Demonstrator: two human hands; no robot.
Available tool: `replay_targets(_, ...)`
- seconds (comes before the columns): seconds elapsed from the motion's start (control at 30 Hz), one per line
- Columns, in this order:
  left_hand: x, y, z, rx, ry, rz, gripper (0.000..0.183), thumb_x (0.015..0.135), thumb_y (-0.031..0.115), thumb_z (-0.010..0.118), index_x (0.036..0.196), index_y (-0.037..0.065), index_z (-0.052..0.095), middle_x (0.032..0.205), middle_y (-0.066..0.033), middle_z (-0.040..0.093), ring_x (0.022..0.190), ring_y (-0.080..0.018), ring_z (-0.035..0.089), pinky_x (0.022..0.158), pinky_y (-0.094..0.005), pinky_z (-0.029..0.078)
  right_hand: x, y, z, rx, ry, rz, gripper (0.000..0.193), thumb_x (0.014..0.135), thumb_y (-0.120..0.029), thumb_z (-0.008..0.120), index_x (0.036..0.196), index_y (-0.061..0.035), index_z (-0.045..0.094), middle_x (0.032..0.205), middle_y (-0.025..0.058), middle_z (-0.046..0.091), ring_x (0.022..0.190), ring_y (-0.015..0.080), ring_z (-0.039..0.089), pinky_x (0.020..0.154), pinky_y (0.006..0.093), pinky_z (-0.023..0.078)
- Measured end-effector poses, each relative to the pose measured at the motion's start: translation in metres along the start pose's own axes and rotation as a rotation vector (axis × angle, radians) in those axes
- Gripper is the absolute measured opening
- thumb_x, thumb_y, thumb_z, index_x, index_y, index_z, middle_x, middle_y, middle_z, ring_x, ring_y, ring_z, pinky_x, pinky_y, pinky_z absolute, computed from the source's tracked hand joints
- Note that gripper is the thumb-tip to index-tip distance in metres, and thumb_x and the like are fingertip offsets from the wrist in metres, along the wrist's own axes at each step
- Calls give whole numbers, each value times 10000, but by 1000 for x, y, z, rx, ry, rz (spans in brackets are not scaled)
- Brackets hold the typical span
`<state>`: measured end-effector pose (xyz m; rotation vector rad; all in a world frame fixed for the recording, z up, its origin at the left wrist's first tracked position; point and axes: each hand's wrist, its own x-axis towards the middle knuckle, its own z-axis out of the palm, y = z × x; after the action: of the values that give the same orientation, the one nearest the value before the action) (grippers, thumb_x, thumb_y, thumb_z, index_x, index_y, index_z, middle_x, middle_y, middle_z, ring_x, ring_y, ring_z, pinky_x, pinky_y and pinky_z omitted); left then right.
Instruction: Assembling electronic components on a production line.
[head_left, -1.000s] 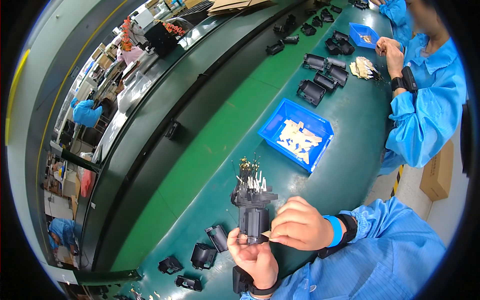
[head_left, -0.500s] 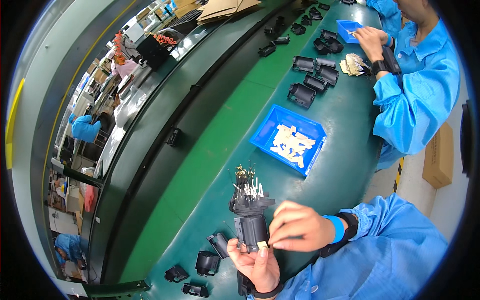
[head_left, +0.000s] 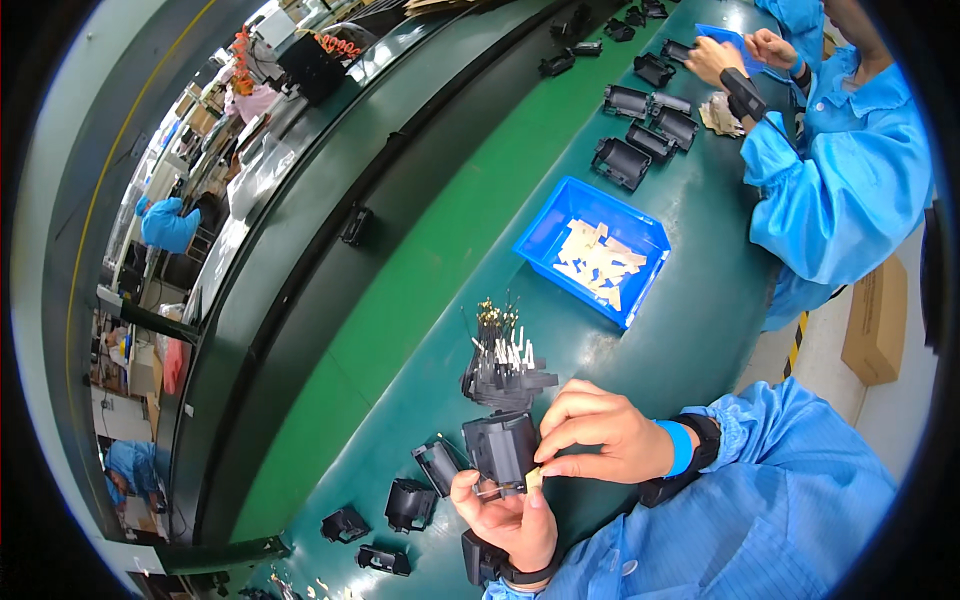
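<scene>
My left hand (head_left: 515, 525) is closed around a black plastic housing (head_left: 500, 446), held tilted above the bench. A small cream-coloured strip (head_left: 534, 480) lies at the housing's lower right corner, by my left thumb. My right hand (head_left: 603, 436) reaches in from the right, thumb and forefinger pinched together at the strip's upper edge. Just beyond the housing is a bundle of black wires (head_left: 500, 360) with white sleeves and brassy ends. A blue bin (head_left: 545, 262) farther off contains several loose cream strips (head_left: 600, 258).
Several black housings (head_left: 410, 505) lie on the bench to the left of my hands, and more (head_left: 621, 163) lie past the bin. At the far right a co-worker in blue (head_left: 840, 180) handles things over another blue bin. A dark rail (head_left: 300, 300) runs along the bench's left side.
The housing in my left hand has tipped somewhat, and my right fingertips have shifted slightly up with the strip. The view has swung a little; the co-worker's hands have moved apart.
</scene>
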<state>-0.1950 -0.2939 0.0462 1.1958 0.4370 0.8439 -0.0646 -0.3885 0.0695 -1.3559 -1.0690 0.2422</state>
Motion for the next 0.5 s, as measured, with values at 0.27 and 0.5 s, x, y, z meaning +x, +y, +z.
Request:
replay_targets(0.27,1,12,2,89,-77,-42,600,704,7,677,1154,60,283,1081,-108,384,822,-164,573,722,-238,487,-2,2,2,-23,-5,-3,142,739,-176,698,869,-128,664,842,-29,561,817,160,498,751,312,342)
replay_targets(0.5,2,5,-7,517,-72,124,577,655,-35,623,1115,61,289,1011,-58,346,779,-135,526,643,-228,446,-1,0,-1,-138,-7,-72,132,740,-158,714,869,-143,690,818,-21,570,756,140,515,725,294,343)
